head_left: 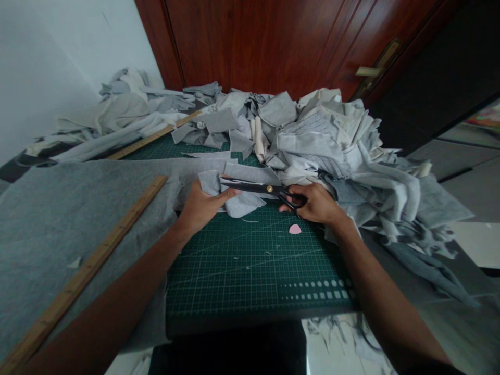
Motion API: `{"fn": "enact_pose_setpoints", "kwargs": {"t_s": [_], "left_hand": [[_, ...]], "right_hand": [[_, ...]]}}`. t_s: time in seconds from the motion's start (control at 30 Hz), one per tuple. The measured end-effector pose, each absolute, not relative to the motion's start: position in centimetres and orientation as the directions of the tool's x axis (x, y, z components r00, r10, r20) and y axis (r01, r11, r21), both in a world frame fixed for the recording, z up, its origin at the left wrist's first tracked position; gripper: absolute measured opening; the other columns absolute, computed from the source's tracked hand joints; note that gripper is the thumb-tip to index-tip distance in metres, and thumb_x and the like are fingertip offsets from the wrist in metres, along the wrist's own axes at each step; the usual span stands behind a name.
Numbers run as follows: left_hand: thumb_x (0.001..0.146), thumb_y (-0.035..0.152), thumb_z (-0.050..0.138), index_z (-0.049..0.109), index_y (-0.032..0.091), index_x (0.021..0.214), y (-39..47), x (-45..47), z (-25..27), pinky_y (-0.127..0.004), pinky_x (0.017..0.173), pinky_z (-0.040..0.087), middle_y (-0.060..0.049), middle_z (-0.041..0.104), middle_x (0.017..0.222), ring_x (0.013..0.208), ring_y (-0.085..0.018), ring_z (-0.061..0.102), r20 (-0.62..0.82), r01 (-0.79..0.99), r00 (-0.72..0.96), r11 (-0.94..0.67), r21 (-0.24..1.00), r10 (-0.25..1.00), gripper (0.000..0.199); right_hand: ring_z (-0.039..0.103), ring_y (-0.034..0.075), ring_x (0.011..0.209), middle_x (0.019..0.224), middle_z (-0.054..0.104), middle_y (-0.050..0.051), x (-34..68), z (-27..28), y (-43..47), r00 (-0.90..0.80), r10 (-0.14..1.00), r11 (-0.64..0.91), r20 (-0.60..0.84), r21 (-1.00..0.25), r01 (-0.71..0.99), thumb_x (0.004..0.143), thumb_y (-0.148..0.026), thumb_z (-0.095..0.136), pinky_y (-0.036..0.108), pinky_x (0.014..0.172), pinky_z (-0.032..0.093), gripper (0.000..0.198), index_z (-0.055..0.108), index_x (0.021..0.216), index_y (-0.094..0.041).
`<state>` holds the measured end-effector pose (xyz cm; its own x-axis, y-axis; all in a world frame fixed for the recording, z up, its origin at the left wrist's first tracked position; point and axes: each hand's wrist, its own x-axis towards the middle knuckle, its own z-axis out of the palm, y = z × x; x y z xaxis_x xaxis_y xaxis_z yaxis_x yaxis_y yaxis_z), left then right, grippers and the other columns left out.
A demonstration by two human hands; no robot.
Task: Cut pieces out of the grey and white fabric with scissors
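Black-handled scissors (253, 187) are in my right hand (314, 203), its fingers wrapped round the handle loops. Their blades point left and lie across a small piece of grey fabric (244, 204). My left hand (203, 203) pinches that fabric near the blade tips, thumb on top and the other fingers hidden beneath. Left of this hand spreads a large grey cloth (97, 203). All of this is over a green cutting mat (234, 271). A pink piece of tailor's chalk (295, 229) lies on the mat, just below my right hand.
A wooden ruler (101, 255) rests diagonally on the large cloth; another wooden ruler (156, 134) lies farther back. Heaped grey and white fabric pieces (320, 135) cover the back and right of the table. Behind stands a brown door (253, 47). Scraps litter the floor.
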<state>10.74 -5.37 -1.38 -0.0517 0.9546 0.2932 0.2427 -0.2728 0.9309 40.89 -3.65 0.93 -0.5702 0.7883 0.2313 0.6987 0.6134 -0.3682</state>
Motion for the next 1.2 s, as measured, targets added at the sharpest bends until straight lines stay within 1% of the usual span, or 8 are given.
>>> {"fn": "enact_pose_setpoints", "kwargs": {"t_s": [0.1, 0.23, 0.37, 0.57, 0.77, 0.87, 1.0, 1.2], "left_hand": [[0.073, 0.039, 0.082, 0.074, 0.023, 0.094, -5.3, 10.7, -1.7, -0.039, 0.083, 0.063, -0.005, 0.079, 0.095, 0.087, -0.024, 0.074, 0.305, 0.225, -0.054, -0.286, 0.932, 0.951, 0.027], [0.074, 0.04, 0.083, 0.074, 0.023, 0.093, -5.2, 10.7, -1.9, -0.04, 0.087, 0.063, -0.006, 0.08, 0.098, 0.092, -0.025, 0.075, 0.311, 0.225, -0.066, -0.29, 0.93, 0.948, 0.027], [0.074, 0.041, 0.083, 0.073, 0.023, 0.094, -5.2, 10.7, -1.9, -0.04, 0.086, 0.063, -0.006, 0.079, 0.097, 0.091, -0.024, 0.075, 0.325, 0.21, -0.054, -0.308, 0.928, 0.944, 0.028], [0.075, 0.042, 0.081, 0.073, 0.022, 0.093, -5.1, 10.6, -2.1, -0.037, 0.078, 0.064, -0.006, 0.078, 0.092, 0.085, -0.024, 0.074, 0.314, 0.226, -0.058, -0.294, 0.929, 0.948, 0.028], [0.079, 0.044, 0.077, 0.072, 0.024, 0.092, -4.9, 10.5, -2.5, -0.034, 0.071, 0.063, -0.004, 0.076, 0.086, 0.078, -0.022, 0.073, 0.35, 0.216, -0.046, -0.333, 0.918, 0.935, 0.024], [0.081, 0.047, 0.075, 0.07, 0.024, 0.085, -4.8, 10.5, -2.6, -0.033, 0.07, 0.062, -0.004, 0.075, 0.083, 0.077, -0.021, 0.072, 0.36, 0.21, -0.094, -0.335, 0.918, 0.928, 0.024], [0.078, 0.051, 0.076, 0.063, 0.024, 0.073, -4.9, 10.6, -2.4, -0.031, 0.063, 0.059, -0.002, 0.069, 0.074, 0.068, -0.019, 0.066, 0.363, 0.215, -0.178, -0.324, 0.921, 0.915, 0.031], [0.078, 0.05, 0.077, 0.062, 0.024, 0.07, -5.2, 10.6, -1.7, -0.029, 0.06, 0.056, -0.002, 0.07, 0.072, 0.067, -0.018, 0.065, 0.364, 0.228, -0.221, -0.314, 0.921, 0.905, 0.031]], "right_hand": [[0.044, 0.011, 0.051, 0.058, 0.054, -0.003, 40.9, 1.0, -3.6, -0.567, 0.788, 0.614, 0.239, -0.368, 0.698, 0.085, -0.062, 0.071, 0.026, 0.055, 0.028, 0.044, 0.059, 0.073, -0.021], [0.042, 0.011, 0.05, 0.058, 0.053, -0.003, 40.8, 1.0, -3.6, -0.561, 0.795, 0.604, 0.232, -0.379, 0.701, 0.085, -0.063, 0.07, 0.026, 0.055, 0.028, 0.046, 0.058, 0.072, -0.021], [0.043, 0.011, 0.049, 0.057, 0.053, -0.003, 40.8, 1.0, -3.6, -0.55, 0.798, 0.601, 0.245, -0.383, 0.702, 0.084, -0.066, 0.069, 0.026, 0.054, 0.028, 0.048, 0.059, 0.071, -0.021], [0.043, 0.011, 0.051, 0.058, 0.053, -0.002, 40.8, 0.7, -3.5, -0.544, 0.805, 0.592, 0.239, -0.397, 0.702, 0.086, -0.065, 0.069, 0.026, 0.054, 0.028, 0.048, 0.059, 0.07, -0.02], [0.043, 0.011, 0.052, 0.058, 0.052, -0.003, 41.0, 0.7, -3.4, -0.549, 0.801, 0.596, 0.238, -0.4, 0.697, 0.085, -0.062, 0.07, 0.026, 0.054, 0.027, 0.046, 0.058, 0.07, -0.02], [0.043, 0.011, 0.051, 0.057, 0.051, -0.004, 41.0, 0.7, -3.4, -0.546, 0.803, 0.593, 0.236, -0.403, 0.697, 0.086, -0.059, 0.07, 0.027, 0.054, 0.027, 0.045, 0.057, 0.07, -0.02], [0.041, 0.01, 0.05, 0.055, 0.047, -0.005, 41.1, 0.9, -3.4, -0.538, 0.804, 0.593, 0.252, -0.393, 0.703, 0.085, -0.056, 0.072, 0.026, 0.053, 0.027, 0.044, 0.053, 0.067, -0.02], [0.039, 0.01, 0.05, 0.055, 0.046, -0.005, 41.2, 0.7, -3.3, -0.529, 0.812, 0.582, 0.247, -0.408, 0.703, 0.084, -0.058, 0.072, 0.027, 0.052, 0.026, 0.046, 0.053, 0.066, -0.02]]}}
